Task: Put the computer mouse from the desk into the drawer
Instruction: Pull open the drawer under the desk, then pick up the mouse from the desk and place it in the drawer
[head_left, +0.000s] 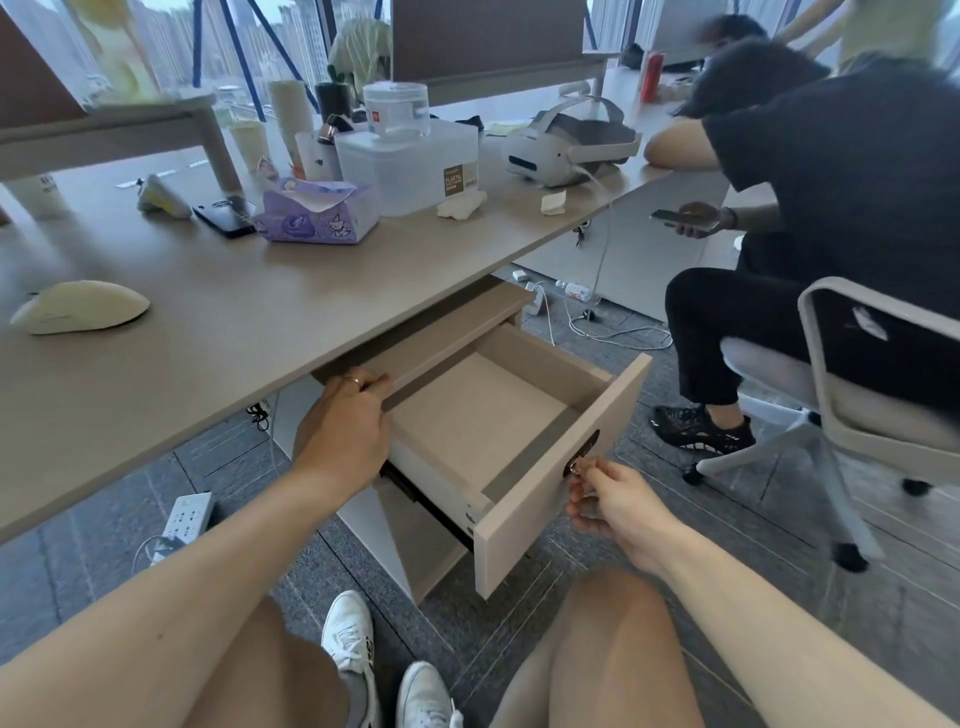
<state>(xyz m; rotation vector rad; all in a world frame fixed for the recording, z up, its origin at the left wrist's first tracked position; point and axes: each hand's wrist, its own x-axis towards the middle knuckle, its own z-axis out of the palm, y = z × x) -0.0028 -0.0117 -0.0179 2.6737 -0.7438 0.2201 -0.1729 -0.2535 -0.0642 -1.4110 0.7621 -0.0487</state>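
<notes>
A cream-white computer mouse (80, 306) lies on the desk (249, 312) at the far left, well away from both hands. Under the desk, the beige drawer (550, 483) stands pulled out, and its inside is bare. My left hand (345, 415) rests on top of the cabinet at the drawer's left rear corner, fingers curled over the edge. My right hand (605, 496) pinches the small key in the lock (582, 457) on the drawer's front panel.
On the desk stand a purple tissue box (317, 213), a black phone (226, 213), a clear plastic container (410, 166) and a white headset (571, 140). A seated person (810, 208) and an office chair (878, 384) are at the right. A power strip (189, 514) and cables lie on the floor.
</notes>
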